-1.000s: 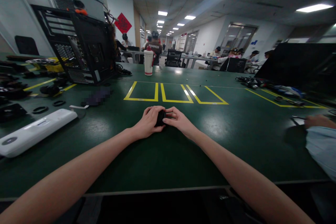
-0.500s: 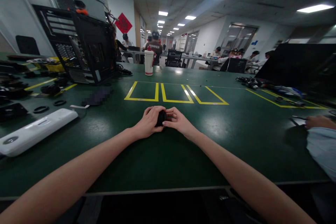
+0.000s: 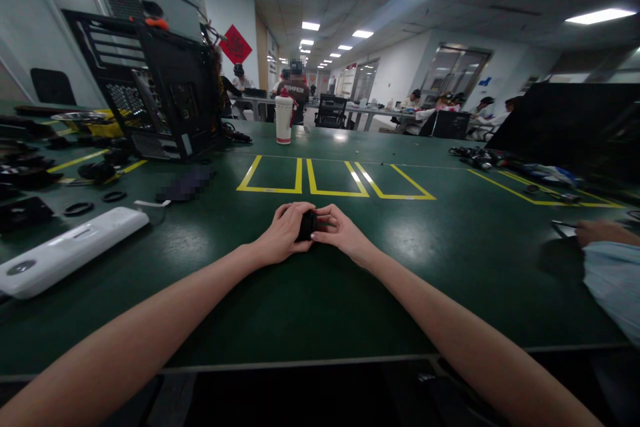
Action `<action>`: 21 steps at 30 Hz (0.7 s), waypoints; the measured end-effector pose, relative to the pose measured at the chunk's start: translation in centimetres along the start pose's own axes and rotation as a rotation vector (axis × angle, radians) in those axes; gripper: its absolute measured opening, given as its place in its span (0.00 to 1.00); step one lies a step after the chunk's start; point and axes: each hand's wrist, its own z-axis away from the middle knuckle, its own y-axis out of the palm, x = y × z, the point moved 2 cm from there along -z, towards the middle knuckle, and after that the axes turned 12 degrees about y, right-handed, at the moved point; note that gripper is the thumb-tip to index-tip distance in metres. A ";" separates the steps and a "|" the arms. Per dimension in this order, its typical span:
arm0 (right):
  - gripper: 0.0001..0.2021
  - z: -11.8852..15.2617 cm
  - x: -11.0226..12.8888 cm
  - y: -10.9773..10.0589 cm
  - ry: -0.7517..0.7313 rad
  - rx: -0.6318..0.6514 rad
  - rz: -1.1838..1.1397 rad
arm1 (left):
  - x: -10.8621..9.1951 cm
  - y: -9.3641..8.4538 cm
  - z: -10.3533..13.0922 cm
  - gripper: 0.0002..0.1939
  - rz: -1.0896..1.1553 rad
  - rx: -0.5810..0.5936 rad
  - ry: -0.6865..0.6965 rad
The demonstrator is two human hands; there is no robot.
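Note:
Between my two hands is a small black round part (image 3: 307, 225), thick like a short cylinder; its exact kind cannot be made out. My left hand (image 3: 286, 232) wraps round its left side, with the fingers over the top and the thumb beneath. On the other side, the fingertips and thumb of my right hand (image 3: 341, 233) pinch its right rim. Both hands are just above or on the green table (image 3: 310, 307), near its middle. Much of the part is hidden behind my fingers.
Yellow tape frames (image 3: 340, 193) lie beyond my hands, with a white cup (image 3: 283, 120) behind. To the left are a white power strip (image 3: 75, 247), black rings (image 3: 79, 209) and a computer case (image 3: 165, 87). At right, a co-worker's hand (image 3: 607, 233) holds a phone-like object (image 3: 564, 229).
My hands stay in place around the black part, with only a tiny shift of the right fingers. The co-worker's hand at right has moved slightly left.

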 end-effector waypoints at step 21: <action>0.13 -0.1 0.3 0.3 -0.042 -0.021 -0.042 | 0.2 0.2 0.0 0.30 -0.010 -0.021 0.004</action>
